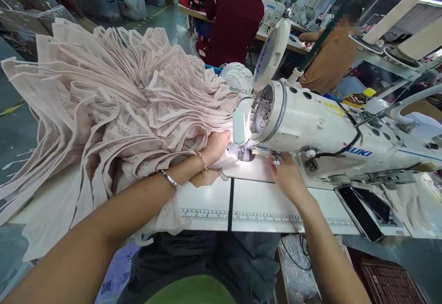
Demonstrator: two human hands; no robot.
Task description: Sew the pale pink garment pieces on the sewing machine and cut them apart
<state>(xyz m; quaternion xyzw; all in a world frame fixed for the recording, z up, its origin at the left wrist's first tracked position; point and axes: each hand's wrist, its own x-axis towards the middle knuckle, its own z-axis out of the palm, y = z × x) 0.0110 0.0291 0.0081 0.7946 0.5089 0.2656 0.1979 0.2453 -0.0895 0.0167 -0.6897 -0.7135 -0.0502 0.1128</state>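
Observation:
A white sewing machine (311, 124) stands on the table, its lamp lighting the needle area. My left hand (217, 146) is closed at the edge of the pale pink fabric, just left of the needle; the fabric under its fingers is partly hidden. My right hand (286, 173) is beneath the machine arm, right of the needle, its fingertips mostly hidden behind the machine parts. A large heap of pale pink garment pieces (138, 97) with lace covers the table's left side and hangs over its front edge.
Two phones (361, 212) lie at the table's right. A ruler strip (207, 214) runs along the front edge. Thread cones (392, 19) stand at the upper right. Two people (236, 19) sit beyond the machine, and plastic bins (101, 5) stand behind the heap.

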